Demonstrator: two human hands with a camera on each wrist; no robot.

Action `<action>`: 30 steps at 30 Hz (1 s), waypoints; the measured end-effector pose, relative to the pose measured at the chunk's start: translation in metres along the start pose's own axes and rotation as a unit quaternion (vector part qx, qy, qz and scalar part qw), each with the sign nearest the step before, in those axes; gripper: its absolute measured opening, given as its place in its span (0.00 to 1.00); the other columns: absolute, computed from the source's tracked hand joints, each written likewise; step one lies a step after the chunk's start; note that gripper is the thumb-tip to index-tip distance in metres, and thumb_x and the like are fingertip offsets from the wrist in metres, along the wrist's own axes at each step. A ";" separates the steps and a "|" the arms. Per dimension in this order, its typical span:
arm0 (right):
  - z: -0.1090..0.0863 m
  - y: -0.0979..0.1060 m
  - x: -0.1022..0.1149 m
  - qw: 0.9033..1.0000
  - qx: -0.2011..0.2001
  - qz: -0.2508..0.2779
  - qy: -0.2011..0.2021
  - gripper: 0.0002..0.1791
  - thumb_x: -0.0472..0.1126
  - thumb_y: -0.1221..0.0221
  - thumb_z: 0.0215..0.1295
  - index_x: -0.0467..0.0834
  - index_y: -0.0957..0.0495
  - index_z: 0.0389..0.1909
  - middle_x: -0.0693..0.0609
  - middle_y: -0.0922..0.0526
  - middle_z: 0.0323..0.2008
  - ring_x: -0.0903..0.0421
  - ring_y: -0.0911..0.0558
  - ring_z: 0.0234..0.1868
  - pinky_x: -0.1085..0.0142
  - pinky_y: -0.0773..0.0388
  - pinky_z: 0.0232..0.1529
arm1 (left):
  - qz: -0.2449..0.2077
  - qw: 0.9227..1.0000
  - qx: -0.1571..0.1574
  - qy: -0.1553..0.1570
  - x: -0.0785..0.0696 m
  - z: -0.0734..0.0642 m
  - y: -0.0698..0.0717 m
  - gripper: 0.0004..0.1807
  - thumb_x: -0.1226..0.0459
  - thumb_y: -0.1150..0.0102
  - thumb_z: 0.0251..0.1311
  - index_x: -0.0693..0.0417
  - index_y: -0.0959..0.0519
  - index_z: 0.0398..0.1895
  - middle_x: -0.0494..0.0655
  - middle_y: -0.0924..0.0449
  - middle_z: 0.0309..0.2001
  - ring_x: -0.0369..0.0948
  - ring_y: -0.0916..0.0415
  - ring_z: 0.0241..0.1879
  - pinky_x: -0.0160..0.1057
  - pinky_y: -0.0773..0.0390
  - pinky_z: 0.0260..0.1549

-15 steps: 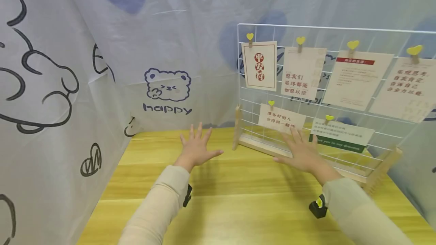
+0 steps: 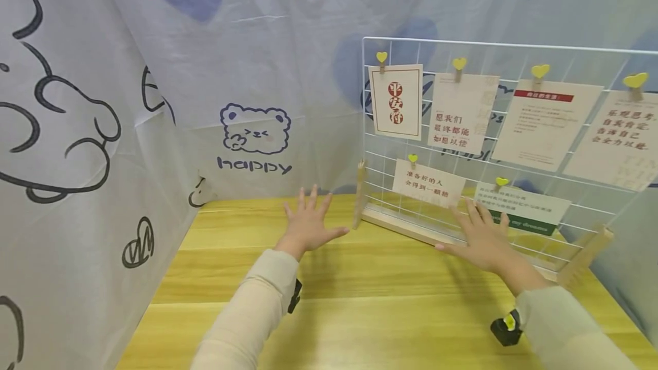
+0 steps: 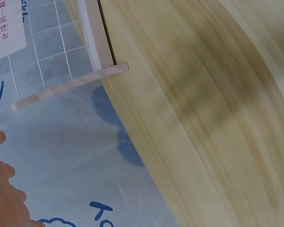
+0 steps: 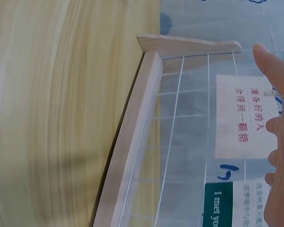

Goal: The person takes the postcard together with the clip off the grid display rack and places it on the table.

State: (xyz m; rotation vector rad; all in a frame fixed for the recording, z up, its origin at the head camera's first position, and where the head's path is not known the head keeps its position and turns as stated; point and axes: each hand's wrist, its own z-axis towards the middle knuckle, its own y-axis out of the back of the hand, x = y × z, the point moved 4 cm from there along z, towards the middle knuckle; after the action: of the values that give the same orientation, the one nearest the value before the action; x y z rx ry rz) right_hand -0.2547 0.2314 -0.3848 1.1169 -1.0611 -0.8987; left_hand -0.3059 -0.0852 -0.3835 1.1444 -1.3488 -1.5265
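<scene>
Spread, with the thumb set apart, is how we find the left hand (image 2: 308, 228), and likewise the right hand (image 2: 485, 247); neither grasps anything. Nearest the head camera, we note two cream long sleeves (image 2: 239, 318) and, at the right cuff, a black box-shaped wrist unit with a yellow mark (image 2: 506, 330).

Below both hands we locate the yellow wood-grained table (image 2: 390, 313); the wrist views render it paler. On its right part stands the white wire-grid rack with a pale wooden base (image 2: 401, 229), just beyond the right hand. From the head view we cannot tell whether those fingertips touch the rack. They overlap the white-and-green rectangular paper card (image 2: 534, 203) there and cover the start of its lettering; the right wrist view exposes "I met". Beside it hangs the white rectangular paper card with red characters (image 2: 429, 183), partly visible in the left wrist view.

Only the head view clearly shows the upper row: four white paper cards (image 2: 547, 124) under yellow heart-shaped clips (image 2: 540, 71). Farthest back, we see the pale blue-white fabric backdrop (image 2: 308, 73).
</scene>
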 end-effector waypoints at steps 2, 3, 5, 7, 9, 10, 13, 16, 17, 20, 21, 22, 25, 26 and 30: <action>-0.003 0.001 -0.004 1.000 -0.002 -0.002 -0.004 0.52 0.72 0.56 0.48 0.41 0.55 0.65 0.33 0.62 0.63 0.33 0.61 0.60 0.34 0.76 0.47 | 0.001 1.000 0.000 -0.003 -0.003 0.001 0.000 0.47 0.31 0.63 0.44 0.40 0.57 0.66 0.52 0.70 0.66 0.56 0.76 0.62 0.65 0.70 0.49; -0.005 0.001 -0.005 1.000 -0.003 -0.003 -0.005 0.51 0.72 0.55 0.48 0.41 0.55 0.65 0.33 0.63 0.63 0.33 0.61 0.60 0.34 0.76 0.47 | 0.001 1.000 0.000 -0.005 -0.005 0.001 0.001 0.47 0.30 0.63 0.44 0.40 0.57 0.66 0.52 0.70 0.66 0.56 0.75 0.62 0.65 0.69 0.49; -0.008 0.003 -0.009 1.000 -0.006 -0.005 -0.008 0.51 0.71 0.55 0.48 0.41 0.56 0.65 0.33 0.63 0.63 0.33 0.60 0.60 0.33 0.76 0.46 | -0.001 1.000 -0.004 -0.010 -0.007 0.002 0.001 0.48 0.30 0.64 0.43 0.41 0.56 0.66 0.53 0.69 0.66 0.57 0.74 0.62 0.65 0.68 0.49; -0.012 0.004 -0.014 1.000 -0.008 -0.006 -0.013 0.51 0.71 0.55 0.49 0.41 0.57 0.65 0.33 0.63 0.63 0.32 0.60 0.60 0.33 0.76 0.46 | -0.001 1.000 -0.004 -0.012 -0.009 0.004 0.000 0.48 0.29 0.65 0.43 0.41 0.56 0.66 0.53 0.70 0.66 0.56 0.75 0.62 0.65 0.68 0.49; -0.016 0.004 -0.018 1.000 -0.006 0.001 -0.017 0.50 0.69 0.55 0.50 0.41 0.58 0.65 0.33 0.64 0.63 0.32 0.62 0.60 0.33 0.77 0.45 | -0.003 1.000 -0.003 -0.013 -0.010 0.006 -0.001 0.48 0.28 0.66 0.42 0.41 0.56 0.66 0.52 0.71 0.66 0.56 0.77 0.62 0.65 0.69 0.49; -0.018 0.004 -0.020 1.000 -0.005 0.005 -0.021 0.50 0.69 0.55 0.51 0.40 0.58 0.65 0.33 0.64 0.63 0.32 0.63 0.60 0.33 0.78 0.45 | -0.002 1.000 -0.004 -0.015 -0.011 0.007 -0.002 0.48 0.28 0.66 0.42 0.40 0.56 0.66 0.52 0.71 0.66 0.56 0.77 0.62 0.65 0.69 0.49; -0.025 0.003 -0.028 0.999 -0.003 0.018 -0.030 0.50 0.68 0.55 0.51 0.39 0.58 0.65 0.32 0.65 0.63 0.33 0.66 0.60 0.34 0.80 0.44 | -0.007 1.000 -0.004 -0.018 -0.013 0.010 -0.003 0.47 0.30 0.63 0.44 0.40 0.56 0.66 0.51 0.72 0.66 0.55 0.78 0.61 0.65 0.70 0.49; -0.032 0.001 -0.036 0.999 -0.010 0.022 -0.036 0.49 0.67 0.54 0.52 0.39 0.58 0.65 0.32 0.65 0.63 0.34 0.67 0.60 0.35 0.82 0.43 | -0.008 1.000 0.000 -0.020 -0.017 0.012 -0.003 0.47 0.31 0.61 0.44 0.40 0.57 0.66 0.51 0.72 0.66 0.55 0.78 0.61 0.65 0.70 0.49; -0.035 0.001 -0.039 0.999 -0.014 0.023 -0.038 0.49 0.67 0.53 0.52 0.39 0.58 0.65 0.31 0.65 0.62 0.33 0.67 0.60 0.35 0.84 0.43 | -0.009 1.000 0.000 -0.021 -0.018 0.013 -0.002 0.47 0.31 0.61 0.44 0.41 0.56 0.66 0.51 0.72 0.66 0.55 0.78 0.61 0.65 0.70 0.49; -0.042 0.001 -0.049 0.998 -0.018 0.026 -0.046 0.49 0.66 0.53 0.53 0.39 0.60 0.65 0.31 0.66 0.62 0.32 0.67 0.59 0.38 0.87 0.42 | -0.001 1.000 0.006 -0.022 -0.021 0.015 -0.003 0.47 0.30 0.63 0.44 0.40 0.57 0.66 0.52 0.71 0.66 0.55 0.77 0.61 0.65 0.70 0.49; -0.045 0.001 -0.052 0.998 -0.017 0.027 -0.051 0.49 0.65 0.53 0.53 0.39 0.61 0.65 0.31 0.67 0.62 0.32 0.68 0.59 0.38 0.88 0.42 | -0.002 1.000 0.006 -0.023 -0.021 0.016 -0.003 0.47 0.30 0.63 0.44 0.40 0.57 0.66 0.52 0.71 0.66 0.56 0.77 0.61 0.65 0.70 0.49; -0.047 0.002 -0.055 0.998 -0.014 0.026 -0.056 0.49 0.66 0.53 0.53 0.39 0.61 0.65 0.31 0.68 0.62 0.32 0.68 0.59 0.38 0.88 0.41 | -0.003 1.000 0.005 -0.024 -0.022 0.017 -0.004 0.47 0.30 0.63 0.44 0.40 0.57 0.66 0.52 0.70 0.66 0.56 0.77 0.61 0.65 0.70 0.49; -0.054 0.004 -0.063 0.997 -0.009 0.019 -0.073 0.49 0.66 0.54 0.54 0.39 0.63 0.65 0.30 0.68 0.62 0.31 0.68 0.59 0.35 0.84 0.41 | -0.004 1.000 0.006 -0.025 -0.023 0.019 -0.006 0.48 0.29 0.64 0.43 0.40 0.57 0.66 0.52 0.71 0.66 0.56 0.76 0.62 0.65 0.70 0.49; -0.056 0.005 -0.064 0.997 -0.009 0.017 -0.077 0.49 0.66 0.54 0.54 0.39 0.63 0.65 0.30 0.68 0.61 0.31 0.68 0.59 0.33 0.82 0.41 | -0.004 1.000 0.004 -0.025 -0.024 0.020 -0.006 0.48 0.29 0.64 0.43 0.40 0.56 0.66 0.52 0.70 0.66 0.56 0.75 0.62 0.65 0.70 0.49; -0.063 0.007 -0.071 0.996 -0.012 0.015 -0.089 0.49 0.65 0.55 0.55 0.39 0.64 0.65 0.28 0.68 0.60 0.29 0.67 0.58 0.32 0.79 0.41 | -0.005 1.000 0.000 -0.030 -0.027 0.023 -0.008 0.48 0.29 0.63 0.43 0.41 0.56 0.66 0.53 0.68 0.66 0.57 0.73 0.62 0.65 0.69 0.49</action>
State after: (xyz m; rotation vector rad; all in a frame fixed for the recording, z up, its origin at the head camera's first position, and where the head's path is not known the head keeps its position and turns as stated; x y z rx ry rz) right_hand -0.2121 0.3154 -0.3978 1.0123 -1.2058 -0.9996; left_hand -0.3202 -0.0523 -0.3871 1.1152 -1.3850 -1.5793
